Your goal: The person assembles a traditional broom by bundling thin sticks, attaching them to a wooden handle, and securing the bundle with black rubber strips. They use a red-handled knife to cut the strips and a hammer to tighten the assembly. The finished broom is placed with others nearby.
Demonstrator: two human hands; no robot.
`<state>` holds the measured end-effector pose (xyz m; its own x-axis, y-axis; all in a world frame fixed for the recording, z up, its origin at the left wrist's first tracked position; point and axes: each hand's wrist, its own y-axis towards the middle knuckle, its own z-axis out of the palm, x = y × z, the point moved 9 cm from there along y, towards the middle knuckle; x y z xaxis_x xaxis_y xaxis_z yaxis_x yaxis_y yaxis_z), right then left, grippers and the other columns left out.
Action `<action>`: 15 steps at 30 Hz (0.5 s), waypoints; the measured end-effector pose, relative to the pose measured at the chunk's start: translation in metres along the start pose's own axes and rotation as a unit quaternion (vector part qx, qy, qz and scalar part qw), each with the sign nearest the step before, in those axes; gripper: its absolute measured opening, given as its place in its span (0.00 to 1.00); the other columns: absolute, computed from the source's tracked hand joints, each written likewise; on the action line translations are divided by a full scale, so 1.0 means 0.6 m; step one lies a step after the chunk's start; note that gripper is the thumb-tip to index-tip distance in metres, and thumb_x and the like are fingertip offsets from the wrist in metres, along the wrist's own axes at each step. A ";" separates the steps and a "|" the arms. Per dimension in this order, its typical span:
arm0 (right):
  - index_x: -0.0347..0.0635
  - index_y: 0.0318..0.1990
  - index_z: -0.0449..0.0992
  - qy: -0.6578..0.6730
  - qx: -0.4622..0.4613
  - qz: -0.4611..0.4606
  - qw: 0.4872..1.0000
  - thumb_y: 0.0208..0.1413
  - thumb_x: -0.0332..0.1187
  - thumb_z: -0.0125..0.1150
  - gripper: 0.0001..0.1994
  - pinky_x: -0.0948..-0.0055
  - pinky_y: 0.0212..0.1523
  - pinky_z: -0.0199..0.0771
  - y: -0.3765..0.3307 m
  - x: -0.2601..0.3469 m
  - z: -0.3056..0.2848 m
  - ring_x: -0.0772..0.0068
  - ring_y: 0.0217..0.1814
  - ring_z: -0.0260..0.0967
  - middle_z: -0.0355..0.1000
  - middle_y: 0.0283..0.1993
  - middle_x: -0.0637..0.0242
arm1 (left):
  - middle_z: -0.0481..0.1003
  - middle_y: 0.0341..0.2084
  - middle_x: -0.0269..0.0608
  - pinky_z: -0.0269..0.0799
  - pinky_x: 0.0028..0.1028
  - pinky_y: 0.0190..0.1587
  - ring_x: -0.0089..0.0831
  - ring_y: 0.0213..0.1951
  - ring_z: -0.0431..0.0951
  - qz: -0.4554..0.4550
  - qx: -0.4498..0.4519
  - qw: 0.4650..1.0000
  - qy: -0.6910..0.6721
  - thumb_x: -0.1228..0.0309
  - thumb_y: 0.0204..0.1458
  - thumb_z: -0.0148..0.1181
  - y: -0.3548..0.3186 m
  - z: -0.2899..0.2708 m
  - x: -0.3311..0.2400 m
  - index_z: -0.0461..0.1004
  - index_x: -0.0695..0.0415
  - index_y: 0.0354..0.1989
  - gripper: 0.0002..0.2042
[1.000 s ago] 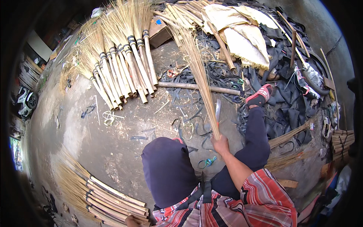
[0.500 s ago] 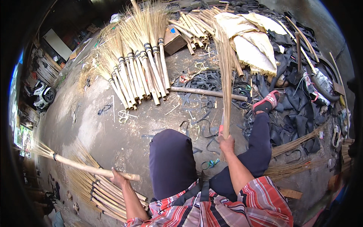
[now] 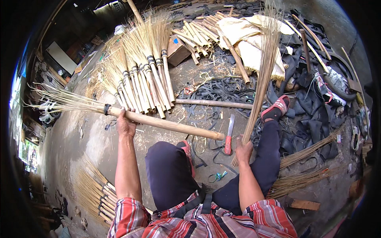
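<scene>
The workshop floor is bare grey concrete strewn with straw bits, finished brooms fanned beside a wooden box and black rubber strips heaped near a red-handled knife. Seated there, the person's left hand is clamped on a broom just behind its binding, while the right hand grips an upright bundle of bristles. Holding the stick level and the bundle tight at its base seems wise, lest stalks slip.

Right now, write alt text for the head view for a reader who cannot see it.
A seated person's left hand holds a finished broom by its wooden handle while the right hand grips an upright bundle of straw. A red-handled knife lies on the ground between the legs, with a row of brooms beyond.
</scene>
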<state>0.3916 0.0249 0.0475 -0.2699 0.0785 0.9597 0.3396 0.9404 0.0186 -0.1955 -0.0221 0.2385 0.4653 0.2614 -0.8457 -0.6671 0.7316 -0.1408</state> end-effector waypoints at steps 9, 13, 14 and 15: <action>0.33 0.52 0.79 -0.133 0.082 -0.048 0.987 0.61 0.32 0.67 0.15 0.54 0.51 0.78 -0.009 0.125 0.011 0.43 0.50 0.82 0.82 0.45 0.43 | 0.80 0.44 0.43 0.82 0.61 0.51 0.46 0.51 0.84 -0.208 0.092 0.974 0.015 0.71 0.62 0.68 -0.039 0.074 0.350 0.69 0.56 0.53 0.16; 0.37 0.51 0.80 -0.238 0.179 -0.064 0.953 0.61 0.35 0.69 0.15 0.52 0.48 0.79 -0.013 0.173 0.101 0.39 0.47 0.81 0.82 0.43 0.43 | 0.78 0.45 0.47 0.77 0.66 0.56 0.49 0.57 0.80 -0.225 0.068 0.967 -0.102 0.41 0.66 0.58 -0.027 0.075 0.388 0.69 0.58 0.61 0.31; 0.38 0.51 0.80 -0.257 0.204 -0.084 0.941 0.61 0.35 0.70 0.15 0.51 0.47 0.79 -0.010 0.186 0.132 0.38 0.47 0.81 0.82 0.42 0.44 | 0.76 0.50 0.50 0.74 0.65 0.61 0.50 0.61 0.78 -0.214 0.084 0.969 -0.090 0.28 0.63 0.47 -0.016 0.076 0.388 0.65 0.58 0.68 0.43; 0.38 0.50 0.80 -0.253 0.223 -0.086 0.937 0.60 0.36 0.71 0.15 0.50 0.46 0.79 -0.005 0.195 0.164 0.38 0.46 0.81 0.82 0.41 0.45 | 0.76 0.51 0.50 0.73 0.64 0.61 0.49 0.61 0.78 -0.189 0.075 0.974 -0.096 0.28 0.63 0.47 0.003 0.072 0.382 0.64 0.58 0.69 0.44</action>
<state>0.2703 0.0638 0.1321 -0.7177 -0.0457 0.6949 -0.1276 0.9896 -0.0667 -0.0649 0.0664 0.0667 0.7718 0.0574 -0.6333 -0.3403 0.8786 -0.3351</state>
